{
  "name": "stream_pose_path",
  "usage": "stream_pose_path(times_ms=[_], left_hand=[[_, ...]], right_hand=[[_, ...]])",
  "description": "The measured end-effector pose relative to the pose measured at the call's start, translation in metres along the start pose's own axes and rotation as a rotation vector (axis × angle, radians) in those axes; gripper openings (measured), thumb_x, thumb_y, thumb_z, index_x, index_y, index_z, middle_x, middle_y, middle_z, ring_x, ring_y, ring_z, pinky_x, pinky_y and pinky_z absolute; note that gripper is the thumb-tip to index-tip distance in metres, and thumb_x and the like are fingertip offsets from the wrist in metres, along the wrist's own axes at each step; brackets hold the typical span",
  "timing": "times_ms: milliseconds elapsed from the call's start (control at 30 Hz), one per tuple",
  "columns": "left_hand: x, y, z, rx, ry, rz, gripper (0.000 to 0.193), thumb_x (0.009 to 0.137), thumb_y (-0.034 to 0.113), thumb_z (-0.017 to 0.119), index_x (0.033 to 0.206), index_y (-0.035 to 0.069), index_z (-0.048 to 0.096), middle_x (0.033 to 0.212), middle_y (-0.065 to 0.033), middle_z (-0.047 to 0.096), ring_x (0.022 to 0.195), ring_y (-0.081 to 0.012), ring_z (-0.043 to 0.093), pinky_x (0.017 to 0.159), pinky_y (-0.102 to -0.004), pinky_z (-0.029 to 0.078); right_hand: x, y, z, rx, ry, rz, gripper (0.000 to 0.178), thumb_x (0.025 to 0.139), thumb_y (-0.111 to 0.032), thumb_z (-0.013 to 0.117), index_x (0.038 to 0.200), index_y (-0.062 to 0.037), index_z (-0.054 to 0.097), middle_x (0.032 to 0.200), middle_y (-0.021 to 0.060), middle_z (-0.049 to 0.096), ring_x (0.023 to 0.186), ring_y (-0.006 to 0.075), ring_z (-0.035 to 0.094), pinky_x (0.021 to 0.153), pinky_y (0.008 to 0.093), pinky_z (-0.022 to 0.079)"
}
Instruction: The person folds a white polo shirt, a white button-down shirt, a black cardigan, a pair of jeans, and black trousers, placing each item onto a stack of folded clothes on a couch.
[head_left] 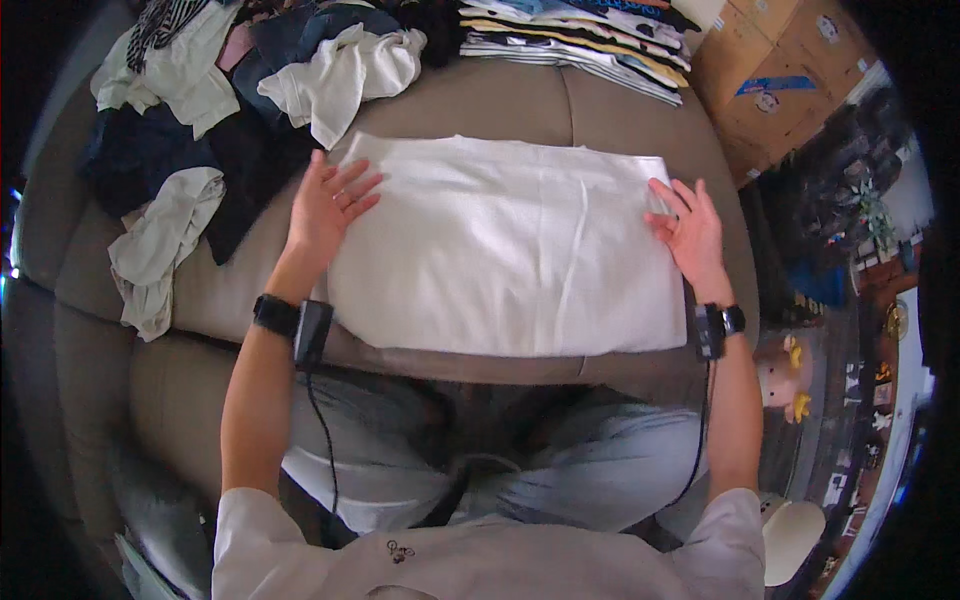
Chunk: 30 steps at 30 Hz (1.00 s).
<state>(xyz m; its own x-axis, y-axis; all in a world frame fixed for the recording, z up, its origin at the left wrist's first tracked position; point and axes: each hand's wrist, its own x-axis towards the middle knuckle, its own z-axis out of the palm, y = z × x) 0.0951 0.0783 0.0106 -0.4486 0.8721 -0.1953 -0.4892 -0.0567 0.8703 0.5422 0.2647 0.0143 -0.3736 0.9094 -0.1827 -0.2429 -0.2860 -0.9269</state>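
Note:
A white cloth garment (470, 250) lies spread in a wide, folded rectangle on the brown sofa seat in front of me. Faint creases run down its right half. My left hand (335, 200) is at its upper left edge, palm turned up and fingers spread, with nothing in it. At the upper right corner, my right hand (690, 225) has its fingers apart and slightly curled, next to the cloth's side edge. Whether the fingertips touch the fabric is hard to tell.
Loose clothes, among them a crumpled white garment (350, 80) and dark trousers (245, 170), heap at the far left. A stack of folded clothes (580, 45) sits at the far right, beside a cardboard box (790, 75). The sofa (510, 105) has a seam near its middle.

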Motion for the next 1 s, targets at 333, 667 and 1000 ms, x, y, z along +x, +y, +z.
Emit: stream_pose_path(times_ms=[333,667,1000], left_hand=[[-0.123,0.002,0.016,1.590,-0.134,0.686,0.053,0.086,0.025,0.074,0.126,-0.002,0.052,0.114,-0.0142,0.063,0.106,-0.0244,0.060,0.092,-0.0340,0.048],[-0.095,0.013,-0.074,0.593,-0.065,-0.097,0.037,0.092,0.026,0.066,0.118,0.000,0.060,0.094,0.0026,0.064,0.079,-0.0057,0.051,0.070,-0.0198,0.039],[-0.115,0.014,-0.045,0.497,-0.292,-0.183,0.028,0.097,0.021,0.060,0.118,0.004,0.059,0.082,0.0049,0.055,0.063,-0.0053,0.044,0.056,-0.0206,0.035]], right_hand=[[-0.138,-0.001,0.034,-1.750,-0.318,-0.709,0.085,0.082,-0.028,0.077,0.149,-0.0046,0.030,0.142,0.0226,0.045,0.125,0.0293,0.051,0.093,0.0386,0.047],[-0.119,0.009,-0.047,-0.422,0.070,0.142,0.045,0.087,-0.014,0.072,0.126,0.0010,0.054,0.085,0.0026,0.060,0.064,0.0081,0.050,0.053,0.0221,0.035],[-0.133,-0.001,-0.028,-0.174,-0.013,0.192,0.013,0.095,-0.014,0.062,0.103,-0.0064,0.056,0.068,-0.0021,0.049,0.044,0.0065,0.038,0.042,0.0228,0.026]])
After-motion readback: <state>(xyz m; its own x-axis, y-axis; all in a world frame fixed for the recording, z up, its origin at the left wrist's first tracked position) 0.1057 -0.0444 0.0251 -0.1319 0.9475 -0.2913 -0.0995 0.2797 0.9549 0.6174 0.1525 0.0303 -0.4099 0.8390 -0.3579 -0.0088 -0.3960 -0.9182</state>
